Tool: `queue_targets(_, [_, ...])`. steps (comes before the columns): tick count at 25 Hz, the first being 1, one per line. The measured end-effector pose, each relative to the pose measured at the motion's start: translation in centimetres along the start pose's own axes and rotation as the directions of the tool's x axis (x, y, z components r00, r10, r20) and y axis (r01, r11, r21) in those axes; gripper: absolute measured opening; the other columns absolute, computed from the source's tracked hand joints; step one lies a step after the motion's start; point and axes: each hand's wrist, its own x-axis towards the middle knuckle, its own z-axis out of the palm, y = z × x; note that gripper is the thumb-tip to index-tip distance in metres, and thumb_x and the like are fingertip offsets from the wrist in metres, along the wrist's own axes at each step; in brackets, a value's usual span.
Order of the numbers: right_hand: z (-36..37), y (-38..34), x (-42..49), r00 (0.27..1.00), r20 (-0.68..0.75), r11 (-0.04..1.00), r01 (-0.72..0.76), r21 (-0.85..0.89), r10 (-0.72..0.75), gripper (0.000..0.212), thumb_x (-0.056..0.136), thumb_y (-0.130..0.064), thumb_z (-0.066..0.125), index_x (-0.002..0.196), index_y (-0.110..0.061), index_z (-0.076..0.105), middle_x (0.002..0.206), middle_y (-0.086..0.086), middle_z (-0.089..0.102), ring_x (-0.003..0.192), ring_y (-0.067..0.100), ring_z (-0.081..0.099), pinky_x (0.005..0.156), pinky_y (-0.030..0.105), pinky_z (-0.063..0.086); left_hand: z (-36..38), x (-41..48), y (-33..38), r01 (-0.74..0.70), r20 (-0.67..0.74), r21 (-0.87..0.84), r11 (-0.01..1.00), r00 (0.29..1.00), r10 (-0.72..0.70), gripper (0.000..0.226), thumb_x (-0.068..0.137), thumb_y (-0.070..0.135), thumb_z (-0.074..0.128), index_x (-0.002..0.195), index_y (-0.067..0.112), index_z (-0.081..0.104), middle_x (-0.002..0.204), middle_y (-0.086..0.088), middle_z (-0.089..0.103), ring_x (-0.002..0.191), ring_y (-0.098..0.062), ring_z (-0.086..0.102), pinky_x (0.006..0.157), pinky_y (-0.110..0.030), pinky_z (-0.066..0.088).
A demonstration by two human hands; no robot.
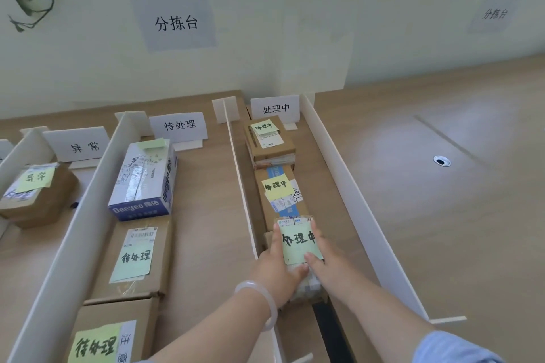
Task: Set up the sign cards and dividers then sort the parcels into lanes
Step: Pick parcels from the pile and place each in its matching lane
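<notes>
White dividers [351, 186] split the wooden table into lanes, each with a standing sign card: 异常 [78, 144], 待处理 [178, 126], 处理中 [275, 109]. In the right lane, both hands hold a small parcel with a green 处理中 note [299, 242]. My left hand [280, 262] grips its left side, thumb on top. My right hand [320, 265] grips its right side. Two brown parcels [269, 141] [280, 191] with the same note lie further up that lane. The middle lane holds a white-blue Deeyeo box [144, 180] and two brown 待处理 boxes [135, 259] [109, 336].
A brown parcel marked 异常 [35, 194] lies in the left lane. A white divider [240, 183] borders the right lane on its left. A paper sign [175, 22] hangs on the wall. Bare tabletop with a cable hole [441, 161] extends to the right.
</notes>
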Motion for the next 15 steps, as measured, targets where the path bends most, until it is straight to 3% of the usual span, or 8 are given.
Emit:
queue_targets(4, [0.3,0.0,0.2,0.999,0.037,1.0,-0.006,-0.019,0.007,0.071,0.1,-0.039,0.045,0.148,-0.055,-0.006,0.146,-0.016,0.04,0.125,0.01,0.046,0.107,0.036,0.041,0.2,0.2,0.4,0.028,-0.059,0.057,0.998,0.998,-0.025,0.103,0.089,0.052,0.061,0.153,0.035,-0.018,0.13,-0.002,0.045,0.117,-0.018,0.052,0.101,-0.036,0.046])
queue_targets(7, [-0.1,-0.4,0.2,0.998,0.057,0.998,-0.001,-0.063,0.005,0.071,0.102,-0.039,0.044,0.15,-0.049,-0.007,0.146,-0.012,0.039,0.123,0.012,0.045,0.105,0.034,0.041,-0.1,0.4,0.4,0.034,-0.031,0.068,0.997,0.999,-0.032,0.105,0.088,0.052,0.062,0.153,0.034,-0.018,0.13,-0.003,0.046,0.115,-0.019,0.053,0.1,-0.038,0.048])
queue_targets(11, [-1.4,-1.6,-0.1,0.998,0.054,0.988,0.035,-0.152,-0.027,0.07,0.101,-0.04,0.045,0.153,-0.045,-0.001,0.152,-0.01,0.03,0.117,0.008,0.043,0.094,0.028,0.043,-1.3,0.3,0.8,-0.003,-0.016,0.1,0.995,1.0,0.004,0.106,0.088,0.051,0.064,0.155,0.029,-0.015,0.141,-0.003,0.04,0.122,-0.018,0.05,0.102,-0.035,0.047])
queue_targets(13, [-2.4,-2.3,-0.6,0.996,0.026,0.966,0.086,-0.243,-0.082,0.069,0.1,-0.045,0.045,0.154,-0.044,0.002,0.159,-0.012,0.019,0.127,0.009,0.039,0.092,0.028,0.043,-2.4,-0.2,1.1,-0.059,-0.027,0.154,0.986,0.998,0.064,0.104,0.09,0.051,0.063,0.156,0.029,-0.014,0.148,0.0,0.034,0.128,-0.017,0.046,0.102,-0.032,0.046])
queue_targets(15, [-3.6,-3.2,-0.7,0.991,-0.001,0.916,0.126,-0.381,-0.137,0.071,0.097,-0.055,0.044,0.153,-0.046,0.001,0.163,-0.014,0.006,0.145,0.014,0.021,0.106,0.036,0.038,-4.2,-1.0,1.0,-0.104,-0.054,0.224,0.969,0.991,0.119,0.1,0.09,0.053,0.061,0.156,0.031,-0.011,0.155,0.005,0.026,0.136,-0.018,0.039,0.105,-0.033,0.043])
